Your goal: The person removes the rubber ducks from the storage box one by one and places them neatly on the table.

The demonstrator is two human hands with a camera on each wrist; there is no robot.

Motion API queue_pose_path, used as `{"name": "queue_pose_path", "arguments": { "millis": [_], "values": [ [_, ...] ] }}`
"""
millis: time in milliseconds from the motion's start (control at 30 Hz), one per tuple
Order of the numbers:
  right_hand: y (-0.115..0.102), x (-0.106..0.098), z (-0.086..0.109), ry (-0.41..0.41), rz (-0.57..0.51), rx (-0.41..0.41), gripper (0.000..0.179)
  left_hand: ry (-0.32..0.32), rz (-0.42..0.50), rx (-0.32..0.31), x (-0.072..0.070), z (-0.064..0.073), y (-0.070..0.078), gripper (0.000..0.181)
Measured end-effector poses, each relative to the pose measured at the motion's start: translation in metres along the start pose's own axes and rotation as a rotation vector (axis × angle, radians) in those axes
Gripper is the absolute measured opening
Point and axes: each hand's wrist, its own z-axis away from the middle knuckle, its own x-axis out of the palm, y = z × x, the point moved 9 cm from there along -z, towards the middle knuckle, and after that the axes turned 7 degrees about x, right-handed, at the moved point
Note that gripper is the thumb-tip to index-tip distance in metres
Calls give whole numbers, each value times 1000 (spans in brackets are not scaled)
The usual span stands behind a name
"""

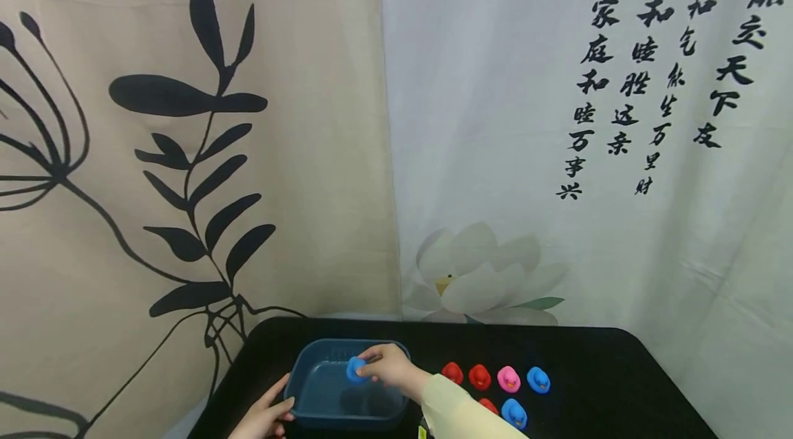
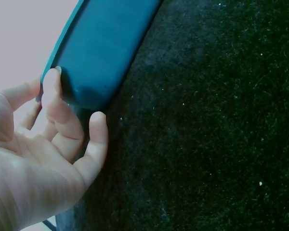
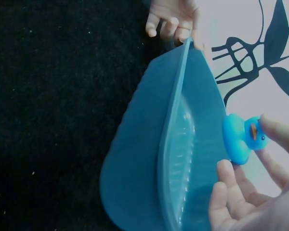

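My right hand [image 1: 392, 365] pinches a blue rubber duck [image 3: 238, 137] between thumb and fingers, above the inside of a blue-grey plastic basin [image 1: 310, 377]. In the right wrist view the duck's orange beak shows beside the thumb, and the other fingers are loosely bent below it. At the basin's left side, my left hand [image 1: 268, 413] holds the rim at a corner. The left wrist view has its thumb and a finger on either side of that rim, with the little finger standing off the wall. The visible part of the basin floor is bare.
Right of the basin on the black table [image 1: 595, 363] are red ducks [image 1: 480, 377], a pink duck [image 1: 509, 379] and blue ducks [image 1: 539, 380]. My right sleeve [image 1: 461, 408] partly covers one red duck [image 1: 488, 405]. A printed curtain [image 1: 347, 150] hangs behind the table.
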Motion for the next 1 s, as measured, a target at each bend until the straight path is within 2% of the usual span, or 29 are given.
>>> {"name": "queue_pose_path", "arguments": {
  "millis": [367,533,667,867,1000],
  "values": [
    [6,-9,21,-28,-20,-44,19,-6,-15,8,4,6,-1,79],
    [11,-14,28,-22,4,-32,20,-11,-14,-6,4,10,-1,79],
    [14,-20,35,-18,22,-16,21,14,-36,-15,6,15,1,77],
    [12,-30,47,-29,30,-53,22,56,-68,-31,6,21,6,74],
    [16,-39,55,-36,38,-46,24,77,-79,-43,7,24,5,72]
  ]
}}
